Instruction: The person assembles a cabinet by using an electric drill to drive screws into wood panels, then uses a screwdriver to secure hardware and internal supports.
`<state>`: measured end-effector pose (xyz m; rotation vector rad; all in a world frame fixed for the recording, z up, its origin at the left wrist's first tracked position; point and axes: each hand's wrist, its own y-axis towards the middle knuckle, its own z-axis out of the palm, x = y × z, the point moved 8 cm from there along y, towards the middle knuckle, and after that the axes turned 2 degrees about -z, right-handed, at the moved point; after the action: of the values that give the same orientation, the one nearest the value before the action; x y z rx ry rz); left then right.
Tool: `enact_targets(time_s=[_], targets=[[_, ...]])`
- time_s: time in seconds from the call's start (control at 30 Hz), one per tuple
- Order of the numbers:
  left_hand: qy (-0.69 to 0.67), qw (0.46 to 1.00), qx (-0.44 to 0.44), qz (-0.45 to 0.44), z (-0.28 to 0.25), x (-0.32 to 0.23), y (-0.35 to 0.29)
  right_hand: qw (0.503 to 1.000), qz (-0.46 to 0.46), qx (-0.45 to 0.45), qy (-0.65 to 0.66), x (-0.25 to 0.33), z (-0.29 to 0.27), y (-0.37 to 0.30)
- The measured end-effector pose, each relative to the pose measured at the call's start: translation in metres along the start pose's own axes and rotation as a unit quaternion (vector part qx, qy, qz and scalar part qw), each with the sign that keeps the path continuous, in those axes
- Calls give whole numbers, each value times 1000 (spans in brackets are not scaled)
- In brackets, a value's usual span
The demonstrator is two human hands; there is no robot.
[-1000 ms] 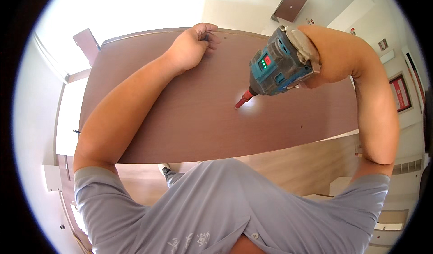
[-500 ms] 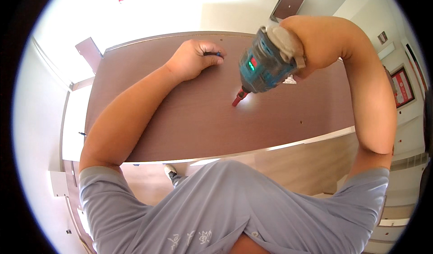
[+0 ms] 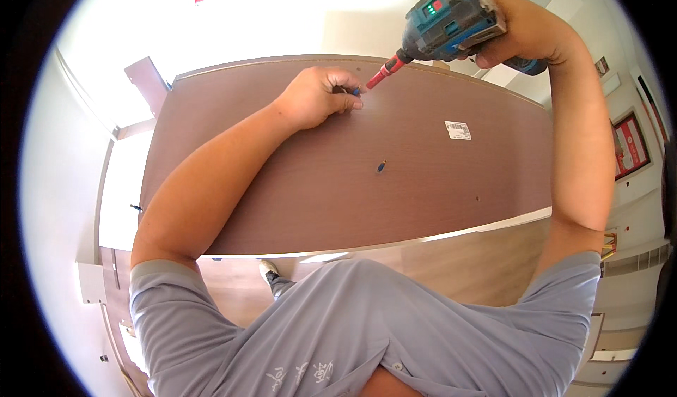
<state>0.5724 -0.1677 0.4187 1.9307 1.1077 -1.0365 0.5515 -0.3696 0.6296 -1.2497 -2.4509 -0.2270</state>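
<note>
My right hand (image 3: 518,34) grips a teal and black cordless impact driver (image 3: 451,20) by its handle. The driver's red bit holder (image 3: 384,72) slants down and left, its tip close to my left fingertips. My left hand (image 3: 321,97) is closed in a pinch on a small blue connector bolt (image 3: 357,92), mostly hidden by the fingers, over the far half of a brown wood panel (image 3: 296,192). A second blue connector bolt (image 3: 381,166) with a metal end stands in the middle of that panel.
A white printed label (image 3: 458,130) is stuck on the panel's right half. Small holes show near its far edge and at the near right. A brown board (image 3: 148,85) stands beyond the far left corner. Beneath the near edge, a shoe (image 3: 268,269) shows on the floor.
The driver has lifted off the middle of the panel and moved up, away from me, swinging its bit toward my left hand. A blue connector bolt now shows where the bit was.
</note>
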Motion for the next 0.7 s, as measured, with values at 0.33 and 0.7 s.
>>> enact_targets(time_s=[0.33, 0.7], targets=[[5, 1000, 12, -11, 2, 0, 2, 999, 27, -4, 27, -11, 9, 4], [24, 997, -5, 72, -2, -13, -4, 997, 46, 54, -21, -18, 34, 31]])
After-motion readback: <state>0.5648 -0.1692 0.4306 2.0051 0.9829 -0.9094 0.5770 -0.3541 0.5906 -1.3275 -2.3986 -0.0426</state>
